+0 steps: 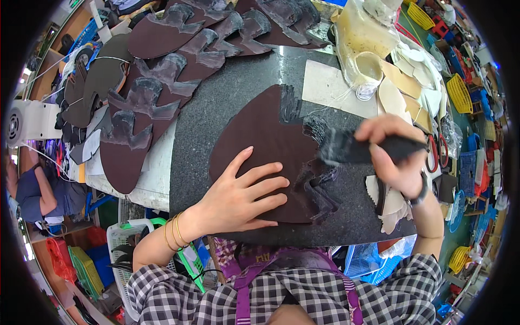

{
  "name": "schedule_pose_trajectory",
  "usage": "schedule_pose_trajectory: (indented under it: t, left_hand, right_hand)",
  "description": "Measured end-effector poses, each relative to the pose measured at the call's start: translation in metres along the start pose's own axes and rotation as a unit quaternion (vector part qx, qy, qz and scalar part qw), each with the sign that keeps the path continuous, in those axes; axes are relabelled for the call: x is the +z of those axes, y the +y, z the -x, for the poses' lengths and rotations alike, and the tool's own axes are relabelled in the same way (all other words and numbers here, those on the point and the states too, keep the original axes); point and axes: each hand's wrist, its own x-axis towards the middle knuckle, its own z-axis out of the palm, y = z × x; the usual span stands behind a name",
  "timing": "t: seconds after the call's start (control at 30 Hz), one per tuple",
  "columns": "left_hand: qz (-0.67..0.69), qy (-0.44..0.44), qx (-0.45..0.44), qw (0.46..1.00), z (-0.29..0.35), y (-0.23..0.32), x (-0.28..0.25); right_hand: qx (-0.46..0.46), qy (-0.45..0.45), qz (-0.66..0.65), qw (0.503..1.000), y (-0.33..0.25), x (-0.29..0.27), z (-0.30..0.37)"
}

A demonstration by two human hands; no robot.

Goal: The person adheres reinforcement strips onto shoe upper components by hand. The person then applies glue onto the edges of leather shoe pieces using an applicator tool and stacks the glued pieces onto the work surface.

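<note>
Lying flat on the dark speckled bench, the dark brown leather piece sits just ahead of the person, its rounded point toward the left and its cut, notched edge toward the right. That right edge looks grey and glossy where it has been coated. The left hand rests on the piece's lower part, palm down and fingers spread wide, gripping nothing. The right hand has its grip closed around the black handle of a brush, whose blurred bristles meet the coated edge of the piece.

Beyond the piece, more brown cut pieces with the same grey-coated edges lie overlapping in rows across the far left of the bench. A pale sheet lies just past the piece on the right, with cream-coloured cut shapes stacked beside it. Red-handled scissors lie right of the brush hand.
</note>
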Motion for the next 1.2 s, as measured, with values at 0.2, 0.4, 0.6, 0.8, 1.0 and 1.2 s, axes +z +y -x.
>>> schedule_pose_trajectory:
  t: [0.2,0.4,0.6,0.8,1.0,1.2]
  left_hand:
    - [0.001,0.006,0.007,1.0,0.003,-0.001,0.0]
    - [0.009,0.009,0.016,1.0,0.001,0.0,0.003]
    - [0.006,0.005,0.004,1.0,0.006,-0.004,0.002]
    - [0.017,-0.006,0.005,1.0,-0.003,-0.001,0.001]
    - [0.034,-0.004,-0.007,0.999,-0.002,0.006,-0.009]
    - [-0.04,0.104,-0.039,0.993,0.007,0.019,-0.004]
  right_hand:
    - [-0.047,-0.191,-0.071,0.978,0.031,0.031,-0.035]
    - [-0.081,-0.071,0.0,0.994,0.066,0.048,-0.113]
    - [0.013,-0.032,0.069,0.997,0.018,0.047,-0.106]
    - [0.079,-0.081,0.191,0.975,0.008,0.004,-0.063]
    - [0.032,-0.2,0.09,0.975,-0.002,0.006,-0.038]
    - [0.056,-0.326,-0.058,0.942,-0.044,-0.017,-0.023]
